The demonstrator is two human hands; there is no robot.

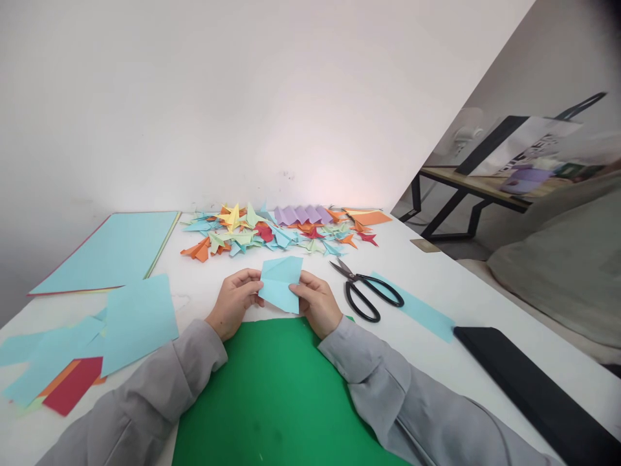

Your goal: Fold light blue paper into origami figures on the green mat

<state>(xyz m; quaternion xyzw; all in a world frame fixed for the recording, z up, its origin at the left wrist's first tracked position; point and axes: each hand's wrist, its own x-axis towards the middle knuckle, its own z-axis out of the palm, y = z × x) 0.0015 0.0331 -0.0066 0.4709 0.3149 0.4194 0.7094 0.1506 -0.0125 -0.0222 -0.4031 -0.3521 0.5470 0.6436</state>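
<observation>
A small light blue paper [280,275] with creases is held up between my two hands, over the far edge of the green mat [281,388]. My left hand [235,301] pinches its left edge, thumb in front and fingers behind. On the right edge, my right hand [317,301] grips it the same way, thumb on the front face. Black-handled scissors [363,288] lie to the right of my right hand, blades partly apart. Beyond my hands is a pile of folded paper pieces [242,238] in several colours.
Blue sheets [114,249] are stacked at the back left, with loose blue paper [138,323] and a red piece [75,386] nearer. On the right lie a blue strip [422,314] and a long black object [528,388]. A pleated purple paper [303,215] stands by the wall.
</observation>
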